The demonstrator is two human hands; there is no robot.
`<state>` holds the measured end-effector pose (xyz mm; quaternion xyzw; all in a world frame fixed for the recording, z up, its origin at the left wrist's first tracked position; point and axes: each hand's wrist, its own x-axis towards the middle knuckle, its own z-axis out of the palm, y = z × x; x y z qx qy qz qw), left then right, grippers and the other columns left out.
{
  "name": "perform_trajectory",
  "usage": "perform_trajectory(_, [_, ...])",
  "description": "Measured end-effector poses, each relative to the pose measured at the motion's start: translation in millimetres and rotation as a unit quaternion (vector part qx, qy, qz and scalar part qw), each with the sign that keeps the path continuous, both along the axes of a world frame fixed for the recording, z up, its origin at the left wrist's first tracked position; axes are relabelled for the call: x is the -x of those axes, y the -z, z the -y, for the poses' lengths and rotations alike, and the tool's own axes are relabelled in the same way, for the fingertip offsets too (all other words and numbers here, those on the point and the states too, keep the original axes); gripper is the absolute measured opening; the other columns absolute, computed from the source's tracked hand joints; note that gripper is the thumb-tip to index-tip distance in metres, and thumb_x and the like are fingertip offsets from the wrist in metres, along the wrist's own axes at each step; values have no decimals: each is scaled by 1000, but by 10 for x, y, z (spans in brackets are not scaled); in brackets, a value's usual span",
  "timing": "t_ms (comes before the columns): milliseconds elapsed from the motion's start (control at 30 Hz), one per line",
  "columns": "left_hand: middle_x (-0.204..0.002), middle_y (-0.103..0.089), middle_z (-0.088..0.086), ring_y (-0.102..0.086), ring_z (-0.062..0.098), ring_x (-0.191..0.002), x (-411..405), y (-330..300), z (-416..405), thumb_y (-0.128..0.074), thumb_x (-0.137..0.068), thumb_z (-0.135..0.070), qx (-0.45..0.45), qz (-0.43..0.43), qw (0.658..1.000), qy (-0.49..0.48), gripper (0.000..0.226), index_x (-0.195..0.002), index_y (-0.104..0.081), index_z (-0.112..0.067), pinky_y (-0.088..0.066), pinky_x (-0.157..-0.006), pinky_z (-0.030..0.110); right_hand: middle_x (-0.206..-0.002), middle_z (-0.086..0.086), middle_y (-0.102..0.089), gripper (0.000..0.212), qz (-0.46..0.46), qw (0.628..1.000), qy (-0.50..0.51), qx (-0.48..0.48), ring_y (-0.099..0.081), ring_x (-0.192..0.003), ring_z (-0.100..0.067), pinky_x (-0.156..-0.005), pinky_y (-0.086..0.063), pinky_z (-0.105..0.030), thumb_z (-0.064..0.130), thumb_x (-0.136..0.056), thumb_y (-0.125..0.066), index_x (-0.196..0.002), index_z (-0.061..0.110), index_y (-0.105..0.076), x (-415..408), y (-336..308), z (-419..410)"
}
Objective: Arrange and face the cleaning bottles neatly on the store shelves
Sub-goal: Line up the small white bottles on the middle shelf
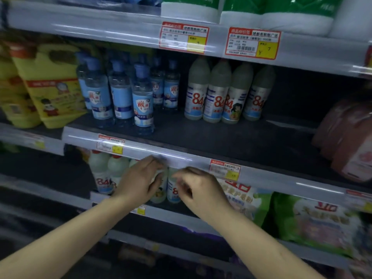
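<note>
there, upright 84 bottles point(173, 188) face forward.

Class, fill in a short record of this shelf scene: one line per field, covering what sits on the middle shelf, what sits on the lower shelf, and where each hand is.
Middle shelf, left: clear blue-cap bottles
Middle shelf, centre: four white 84 bottles, set back from the shelf edge
Lower shelf: red-cap 84 bottles
Left hand: at the lower-shelf bottles, grip unclear
Right hand: fingers curled, beside them
</note>
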<state>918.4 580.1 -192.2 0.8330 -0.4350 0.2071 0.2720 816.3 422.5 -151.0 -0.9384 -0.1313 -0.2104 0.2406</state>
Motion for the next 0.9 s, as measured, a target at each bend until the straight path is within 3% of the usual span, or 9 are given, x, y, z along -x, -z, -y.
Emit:
perform_trajectory(100, [-89, -61, 6, -62, 24, -64, 18, 248, -105, -42, -83, -31, -30, -58, 997, -49, 24, -95, -55, -15, -43, -52, 22, -83, -9, -68, 19, -36, 999, 8, 38, -64, -73, -29, -58, -52, -35, 17, -81, -49, -89, 11, -65, -10, 304, 15])
perform_trajectory(267, [-91, -63, 9, -61, 26, -61, -4, 416, -63, -55, -82, -19, -53, -90, 989, -101, 20, -98, -61, -8, -35, -53, 21, -95, -7, -68, 15, -93, 989, 114, -18, -64, -86, -25, -72, -53, -39, 17, -84, -57, -99, 13, -60, -222, 734, 163])
perform_trajectory(333, [-97, -63, 11, -62, 28, -69, 9, 417, 2, -61, -82, -11, -57, -110, 987, -105, 24, -106, -60, -6, -37, -57, 24, -100, -4, -67, 18, -123, 977, 165, -62, -64, -90, -22, -76, -53, -37, 18, -85, -58, -103, 13, -56, -311, 833, 212])
perform_trajectory(467, [-116, -58, 14, -61, 29, -88, 7, 336, 171, -55, -88, -15, -44, -149, 983, -102, 40, -127, -49, -7, -38, -70, 26, -101, -7, -64, 27, -157, 963, 197, -98, -62, -94, -25, -77, -51, -36, 18, -85, -61, -109, 11, -50, -429, 947, 244])
perform_trajectory(567, [-125, -55, 15, -58, 30, -102, -7, 283, 294, -54, -88, -12, -48, -175, 980, -79, 48, -134, -42, -8, -36, -76, 23, -116, -11, -60, 44, -144, 958, 212, -130, -57, -109, -28, -87, -49, -39, 20, -81, -65, -121, 11, -47, -558, 964, 216])
perform_trajectory(700, [-134, -45, 18, -53, 33, -111, -71, 315, 450, -55, -86, -13, -95, -197, 973, -79, 60, -140, -30, -6, -41, -84, 31, -121, -15, -58, 48, -166, 953, 225, -116, -54, -114, -31, -94, -45, -39, 25, -80, -66, -122, 8, -48, -796, 949, 170])
perform_trajectory(800, [-125, -50, 22, -54, 35, -108, -143, 358, 568, -56, -86, -16, -89, -240, 959, -122, 58, -137, -31, -2, -41, -80, 30, -123, -16, -55, 49, -208, 943, 232, -115, -52, -116, -32, -95, -44, -41, 28, -84, -63, -125, 8, -46, -948, 936, 173])
perform_trajectory(900, [-100, -58, 16, -57, 34, -102, -137, 274, 691, -54, -84, -9, -44, -306, 943, -125, 39, -121, -43, -2, -38, -70, 25, -129, -17, -50, 42, -230, 941, 219, -117, -47, -122, -32, -101, -40, -39, 27, -91, -55, -128, 10, -45, -1038, 917, 200])
